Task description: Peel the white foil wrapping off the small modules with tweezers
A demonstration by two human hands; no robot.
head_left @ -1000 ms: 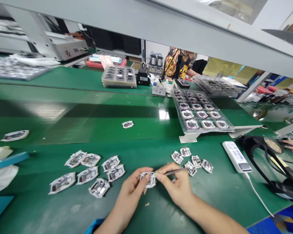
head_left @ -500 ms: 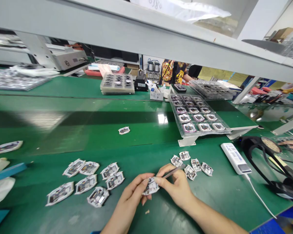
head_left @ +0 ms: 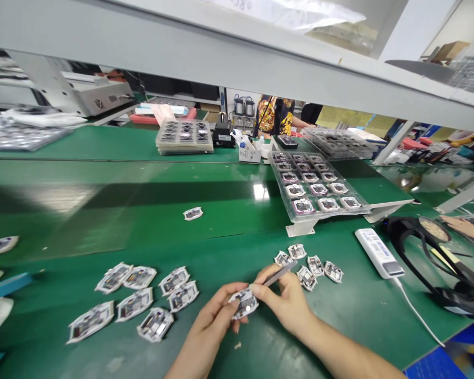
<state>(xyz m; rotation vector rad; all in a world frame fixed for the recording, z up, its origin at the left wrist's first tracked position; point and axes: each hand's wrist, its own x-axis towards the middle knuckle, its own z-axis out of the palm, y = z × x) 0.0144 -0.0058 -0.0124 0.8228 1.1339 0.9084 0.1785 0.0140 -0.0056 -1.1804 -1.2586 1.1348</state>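
My left hand [head_left: 213, 318] pinches a small white-edged circuit part [head_left: 244, 303] just above the green mat. My right hand [head_left: 288, 300] grips metal tweezers [head_left: 278, 273] whose tip rests at the part's upper edge. Left of my hands lie several similar parts [head_left: 136, 301] still on white backing. To the right of the tweezers sits a smaller cluster of parts [head_left: 308, 267]. A single part [head_left: 193, 213] lies alone farther out on the belt.
A clear tray of parts [head_left: 318, 190] rests tilted on a white stand at right. A white device with cable [head_left: 377, 253], a black ring lamp [head_left: 438, 258], another person's hand [head_left: 466, 227] and a patterned-shirt person [head_left: 274, 113] lie beyond. Stacked trays [head_left: 184, 136] sit across the belt.
The view has drifted a little; my hands stay together on the part, which has tilted slightly, with the tweezers still at its edge.
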